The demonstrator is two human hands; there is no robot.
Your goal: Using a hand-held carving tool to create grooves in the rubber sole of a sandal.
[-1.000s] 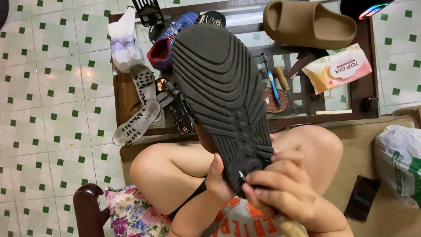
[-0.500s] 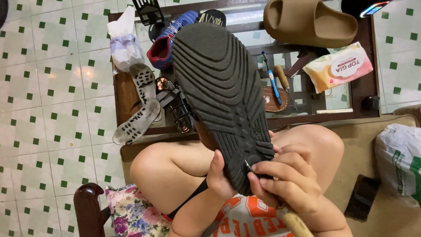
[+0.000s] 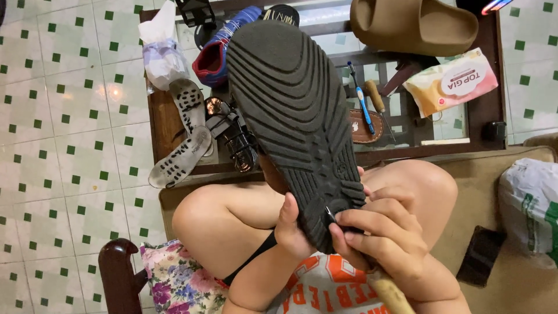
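I hold a large black shoe (image 3: 290,110) sole-up over my knees, its ridged tread facing me. My left hand (image 3: 289,228) grips the heel end from the left edge. My right hand (image 3: 383,238) pinches a tool with a wooden handle (image 3: 390,296). The tool's thin metal tip (image 3: 329,214) touches the heel tread. Both hands sit close together at the heel.
A low glass-topped table (image 3: 163,125) carries a tan slide (image 3: 412,26), a wipes pack (image 3: 450,81), a blue toothbrush (image 3: 360,96), black sandals (image 3: 235,136), grey insoles (image 3: 180,157) and a blue-red shoe (image 3: 218,52). A white plastic bag (image 3: 532,203) lies on the seat at right.
My right hand has shifted slightly up and to the right at the heel, and the wooden handle has come into view. The shoe and my left hand have stayed put.
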